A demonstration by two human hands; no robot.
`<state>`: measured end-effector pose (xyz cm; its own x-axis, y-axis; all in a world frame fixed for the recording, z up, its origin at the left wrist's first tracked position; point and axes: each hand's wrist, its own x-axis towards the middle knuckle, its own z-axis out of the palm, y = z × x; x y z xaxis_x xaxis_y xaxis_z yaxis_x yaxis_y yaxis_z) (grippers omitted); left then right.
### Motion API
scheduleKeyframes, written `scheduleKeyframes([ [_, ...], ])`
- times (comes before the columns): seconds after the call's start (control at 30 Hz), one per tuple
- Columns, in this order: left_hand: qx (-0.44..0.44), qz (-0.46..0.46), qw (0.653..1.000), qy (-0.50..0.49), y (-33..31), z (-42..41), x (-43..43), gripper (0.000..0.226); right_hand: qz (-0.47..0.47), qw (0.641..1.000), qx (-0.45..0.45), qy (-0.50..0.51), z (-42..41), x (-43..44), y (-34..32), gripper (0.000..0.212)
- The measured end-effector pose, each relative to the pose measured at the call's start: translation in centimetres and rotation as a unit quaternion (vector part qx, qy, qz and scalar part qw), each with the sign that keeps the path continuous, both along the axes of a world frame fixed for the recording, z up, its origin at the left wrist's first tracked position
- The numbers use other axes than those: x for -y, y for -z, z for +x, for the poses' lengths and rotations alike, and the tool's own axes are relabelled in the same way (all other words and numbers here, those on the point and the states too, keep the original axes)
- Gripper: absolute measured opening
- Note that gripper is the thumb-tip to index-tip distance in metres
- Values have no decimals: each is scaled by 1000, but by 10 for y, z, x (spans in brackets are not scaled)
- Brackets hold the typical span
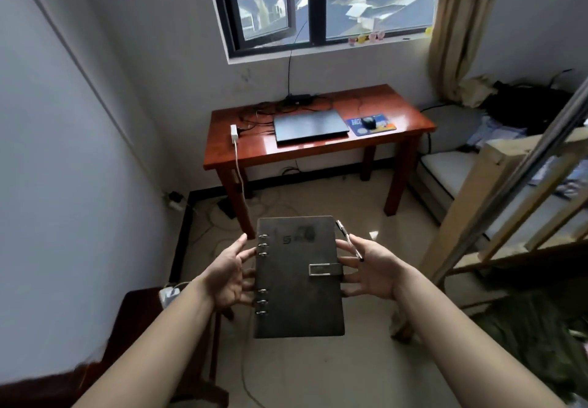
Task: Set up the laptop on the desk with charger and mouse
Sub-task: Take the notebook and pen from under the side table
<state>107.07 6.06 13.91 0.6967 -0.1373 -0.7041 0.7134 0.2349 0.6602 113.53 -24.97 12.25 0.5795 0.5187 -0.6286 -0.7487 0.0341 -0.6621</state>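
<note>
Well short of the desk point(254, 149), cradling a notebook point(296, 296) between spread left hand point(230, 275) and right hand point(370, 269), pen point(348, 239) pinched at right thumb.

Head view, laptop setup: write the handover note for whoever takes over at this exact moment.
Left hand: straight fingers support the notebook at its ring edge.
Right hand: fingers against the clasp edge, thumb pinching a pen.
The laptop lies closed on the desk, mouse on the mouse pad to its right, white adapter at the desk's left edge, its cable hanging down.
Done: laptop and mouse placed.
Left: free the hands, open the laptop. Whether a charger is plugged into it cannot be told.
</note>
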Motion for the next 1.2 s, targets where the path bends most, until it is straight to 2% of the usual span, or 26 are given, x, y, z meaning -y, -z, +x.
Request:
scheduleKeyframes([
  [0.13,3,-17,1000,-16,-10,83,-4,63,-11,1000,-7,6,85,-6,-15,46],
  [0.37,10,1,1000,-4,12,241,-12,69,-19,999,-9,44,229,-14,4,46],
  [0.53,31,-18,998,55,18,392,-19,75,-65,994,14,86,358,-22,10,44],
  [0.7,48,-3,992,113,-12,538,-15,73,-71,987,26,139,477,-22,-16,46],
  [0.93,55,-9,984,170,-33,716,17,68,-88,974,46,204,613,7,-33,45],
  [1.2,36,23,985,167,-2,867,78,69,-104,972,26,210,772,51,11,54],
])
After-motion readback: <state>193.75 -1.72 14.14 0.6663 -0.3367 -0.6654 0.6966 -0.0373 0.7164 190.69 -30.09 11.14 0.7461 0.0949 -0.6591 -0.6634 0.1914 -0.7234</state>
